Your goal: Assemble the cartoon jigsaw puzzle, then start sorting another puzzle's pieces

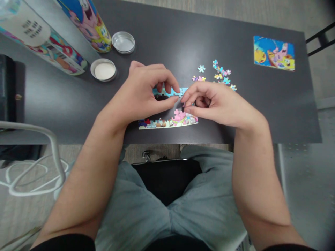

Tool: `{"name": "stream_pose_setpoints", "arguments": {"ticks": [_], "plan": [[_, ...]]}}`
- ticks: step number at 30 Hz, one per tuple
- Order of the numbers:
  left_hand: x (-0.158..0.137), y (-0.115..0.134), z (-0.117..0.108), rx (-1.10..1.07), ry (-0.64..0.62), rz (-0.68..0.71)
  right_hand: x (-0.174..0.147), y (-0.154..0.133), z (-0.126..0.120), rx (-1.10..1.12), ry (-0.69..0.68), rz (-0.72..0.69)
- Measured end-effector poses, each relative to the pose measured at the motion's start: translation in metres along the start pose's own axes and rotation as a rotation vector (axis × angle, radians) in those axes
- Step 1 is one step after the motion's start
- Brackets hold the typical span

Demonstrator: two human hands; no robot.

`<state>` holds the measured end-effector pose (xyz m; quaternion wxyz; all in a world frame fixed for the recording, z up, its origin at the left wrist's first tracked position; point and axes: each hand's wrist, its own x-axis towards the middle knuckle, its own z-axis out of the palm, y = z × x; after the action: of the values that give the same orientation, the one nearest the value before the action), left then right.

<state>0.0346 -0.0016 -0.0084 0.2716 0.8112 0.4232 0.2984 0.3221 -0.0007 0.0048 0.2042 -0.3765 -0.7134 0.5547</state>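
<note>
One dark table (188, 48) carries a printed tube (62, 52) and a second tube (90, 24) at its far left and, near its front edge, a part-joined jigsaw (180, 116) with its long axis running left to right. Directly over it, the left hand (149, 89) arches with thumb and fingers parted, while the right hand (217, 103), closer to the jigsaw's pink right-hand end, curls inward, whether pinching anything I cannot tell. Smaller are the picture card (274, 54) at far right, two round lids (123, 42) beside the tubes, and loose pieces (226, 81) just beyond the right hand.
</note>
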Motion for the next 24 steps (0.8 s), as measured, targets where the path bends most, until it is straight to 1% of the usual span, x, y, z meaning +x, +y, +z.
{"name": "stream_pose_setpoints", "arguments": {"ticks": [9, 17, 20, 22, 24], "plan": [[0.001, -0.001, 0.002, -0.033, -0.056, -0.007, 0.001, 0.006, 0.000, 0.012, 0.032, -0.026], [0.001, 0.003, 0.009, -0.041, -0.116, -0.007, -0.005, 0.007, -0.013, -0.070, 0.104, -0.055], [0.001, 0.003, 0.011, -0.035, -0.112, -0.009, -0.004, 0.009, -0.013, -0.131, 0.113, -0.101], [0.001, 0.003, 0.011, -0.017, -0.103, 0.000, -0.001, 0.009, -0.010, -0.171, 0.104, -0.147], [0.001, 0.002, 0.010, 0.015, -0.097, 0.017, 0.003, 0.008, -0.008, -0.190, 0.087, -0.164]]}}
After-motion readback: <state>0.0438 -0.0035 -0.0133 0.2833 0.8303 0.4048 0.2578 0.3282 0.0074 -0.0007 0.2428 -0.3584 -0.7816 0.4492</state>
